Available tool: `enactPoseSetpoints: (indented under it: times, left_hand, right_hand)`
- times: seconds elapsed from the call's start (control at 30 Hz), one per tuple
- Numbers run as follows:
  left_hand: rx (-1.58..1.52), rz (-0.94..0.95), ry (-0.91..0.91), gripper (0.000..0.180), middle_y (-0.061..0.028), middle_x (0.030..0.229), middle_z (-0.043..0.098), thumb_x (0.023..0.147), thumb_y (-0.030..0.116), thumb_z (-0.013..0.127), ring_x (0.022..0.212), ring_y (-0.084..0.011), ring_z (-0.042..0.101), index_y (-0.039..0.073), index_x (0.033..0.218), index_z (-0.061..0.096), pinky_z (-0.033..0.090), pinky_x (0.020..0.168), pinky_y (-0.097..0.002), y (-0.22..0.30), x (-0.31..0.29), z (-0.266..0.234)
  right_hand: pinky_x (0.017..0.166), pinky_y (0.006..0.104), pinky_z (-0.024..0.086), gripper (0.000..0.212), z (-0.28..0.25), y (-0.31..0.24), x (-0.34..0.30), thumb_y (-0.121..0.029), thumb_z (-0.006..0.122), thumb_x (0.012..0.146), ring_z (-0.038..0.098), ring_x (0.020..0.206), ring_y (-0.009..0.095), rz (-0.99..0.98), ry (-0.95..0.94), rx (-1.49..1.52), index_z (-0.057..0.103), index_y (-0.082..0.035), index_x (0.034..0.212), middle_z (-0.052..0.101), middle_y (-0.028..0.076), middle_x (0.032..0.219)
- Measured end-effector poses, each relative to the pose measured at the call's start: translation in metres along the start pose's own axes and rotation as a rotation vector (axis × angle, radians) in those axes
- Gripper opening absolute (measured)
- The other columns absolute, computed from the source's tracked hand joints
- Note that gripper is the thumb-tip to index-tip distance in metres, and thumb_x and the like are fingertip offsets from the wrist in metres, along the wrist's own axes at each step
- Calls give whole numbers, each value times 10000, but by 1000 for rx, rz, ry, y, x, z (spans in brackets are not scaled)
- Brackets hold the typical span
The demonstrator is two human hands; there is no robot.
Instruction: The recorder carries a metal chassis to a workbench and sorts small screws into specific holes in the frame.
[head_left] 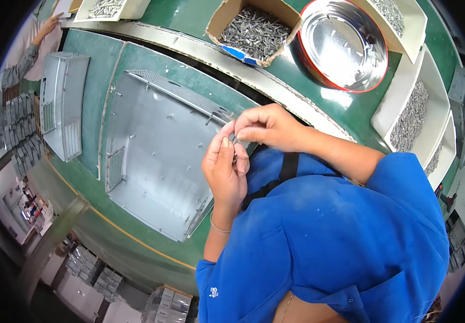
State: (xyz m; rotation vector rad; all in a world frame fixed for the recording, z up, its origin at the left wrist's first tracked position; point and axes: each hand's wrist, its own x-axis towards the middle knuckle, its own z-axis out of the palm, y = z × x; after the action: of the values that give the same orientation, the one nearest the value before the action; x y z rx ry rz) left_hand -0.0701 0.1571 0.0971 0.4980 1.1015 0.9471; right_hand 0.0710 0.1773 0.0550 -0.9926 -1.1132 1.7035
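My left hand [225, 171] is curled palm-up with its thumb against the fingers. It holds small grey metal pieces [234, 157], partly hidden in the fingers and too small to name exactly. The fingertips of my right hand [269, 128] meet those of the left in a pinch, at a small metal piece between the two hands. Both hands are over the right edge of a large grey sheet-metal tray [157, 156]. This shallow tray has perforated side walls and several short pins standing up from its floor.
On the green bench behind stand a cardboard box [254, 35] of small metal pins, a red-rimmed round metal basin [343, 46] and white bins [410, 102] of small metal parts. Another bent sheet-metal housing [66, 105] stands at left. Farther left is another person's arm [25, 64].
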Motion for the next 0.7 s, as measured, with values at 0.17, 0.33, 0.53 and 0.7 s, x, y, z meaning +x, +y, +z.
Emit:
enactPoseSetpoints:
  times: [0.17,0.33,0.53,0.7]
  left_hand:
    - [-234,-11,11,297,-48,644,481,882,88,396,451,-63,362,-57,1141,403,310,388,-178,-5,-4,-16]
    - [-474,-34,8,271,-70,711,507,869,59,403,505,-89,398,-38,1122,408,319,391,-194,-4,-6,-36]
    - [-493,-41,59,272,-74,720,496,867,46,398,533,-105,403,-37,1126,405,333,420,-202,-4,-11,-37]
    - [-522,-51,127,228,-79,704,512,886,71,382,508,-104,399,-27,1086,433,331,398,-198,-5,-9,-34]
  right_hand:
    - [447,177,361,69,-29,25,-4,-105,563,804,444,507,20,280,158,35,577,-37,806,549,-12,651]
    - [565,260,436,86,-31,66,2,-102,596,728,536,590,94,243,175,-221,597,-21,755,579,38,627]
    - [519,219,400,56,-26,69,12,-55,577,747,473,561,47,135,145,-282,577,-6,774,544,0,606]
    - [546,238,420,64,-35,66,9,-57,560,731,506,583,70,193,121,-218,580,-8,767,580,31,640]
